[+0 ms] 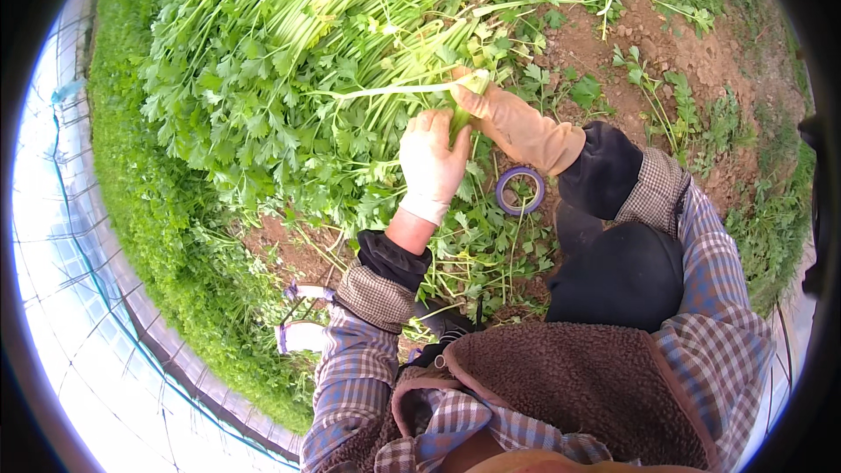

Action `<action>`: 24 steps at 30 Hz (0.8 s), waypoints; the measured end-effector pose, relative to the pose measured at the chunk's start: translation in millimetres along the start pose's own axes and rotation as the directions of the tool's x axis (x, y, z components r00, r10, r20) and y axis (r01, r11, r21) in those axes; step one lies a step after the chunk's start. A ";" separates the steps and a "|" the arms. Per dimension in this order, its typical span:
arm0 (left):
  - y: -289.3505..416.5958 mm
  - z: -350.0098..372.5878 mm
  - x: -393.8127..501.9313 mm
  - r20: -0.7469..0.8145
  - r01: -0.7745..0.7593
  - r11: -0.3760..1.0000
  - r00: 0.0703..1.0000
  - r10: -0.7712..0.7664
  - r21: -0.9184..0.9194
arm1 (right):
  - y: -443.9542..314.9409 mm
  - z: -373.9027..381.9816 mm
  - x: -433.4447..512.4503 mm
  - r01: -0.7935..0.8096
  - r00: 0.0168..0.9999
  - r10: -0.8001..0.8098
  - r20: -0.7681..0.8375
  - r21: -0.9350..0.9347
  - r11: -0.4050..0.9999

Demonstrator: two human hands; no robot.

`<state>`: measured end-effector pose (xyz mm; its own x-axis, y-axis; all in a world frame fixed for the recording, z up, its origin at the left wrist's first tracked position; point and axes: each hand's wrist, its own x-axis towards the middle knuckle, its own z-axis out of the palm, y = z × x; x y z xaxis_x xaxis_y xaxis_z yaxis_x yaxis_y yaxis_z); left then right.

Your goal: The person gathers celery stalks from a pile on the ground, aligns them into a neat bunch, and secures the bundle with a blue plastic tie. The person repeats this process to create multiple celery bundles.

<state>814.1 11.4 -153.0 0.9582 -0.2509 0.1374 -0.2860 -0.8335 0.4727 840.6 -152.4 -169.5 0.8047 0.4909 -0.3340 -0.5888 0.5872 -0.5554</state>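
A celery plant (460, 119) is held in both of my gloved hands above a large heap of cut celery (282, 72). My right hand (502, 119), in a tan glove, grips it close to the pale root end. Just below, my left hand (430, 161), in a whitish glove, has its thumb and fingers around the stalks. One pale, thin stalk (394, 89) sticks out to the left from the root end. The heap's stalks lie with leaves toward the lower left. A roll of purple tape (520, 190) rests on leaves below my right forearm.
Reddish-brown soil (663, 39) with scattered celery sprigs and weeds lies at the right. Growing green plants (151, 236) stand at the left, beside a greenhouse wall of clear film and wire (72, 263). White objects with purple edges (303, 336) lie near my left sleeve. My dark-clothed knee (617, 276) is below my right arm.
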 end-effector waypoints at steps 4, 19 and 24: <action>11.1 -16.3 -11.6 0.088 -0.046 0.997 0.995 0.051 -0.061 | 2.0 -19.5 -1.5 -0.146 0.957 0.175 -0.233 0.136 0.980; -42.0 -5.1 60.1 0.165 0.171 0.985 0.972 -0.168 -0.004 | -61.1 -116.0 -65.7 0.057 0.878 0.069 -0.473 0.247 0.967; -71.0 39.6 79.5 -0.025 0.063 0.974 0.998 -0.059 0.216 | -22.4 -107.0 -21.2 -0.226 0.900 0.254 -0.353 0.119 0.967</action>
<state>910.4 31.2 -210.1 0.9731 -0.1891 0.1314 -0.2195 -0.9341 0.2815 844.9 -244.8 -231.4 0.6020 0.3638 -0.7108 -0.7601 0.5337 -0.3707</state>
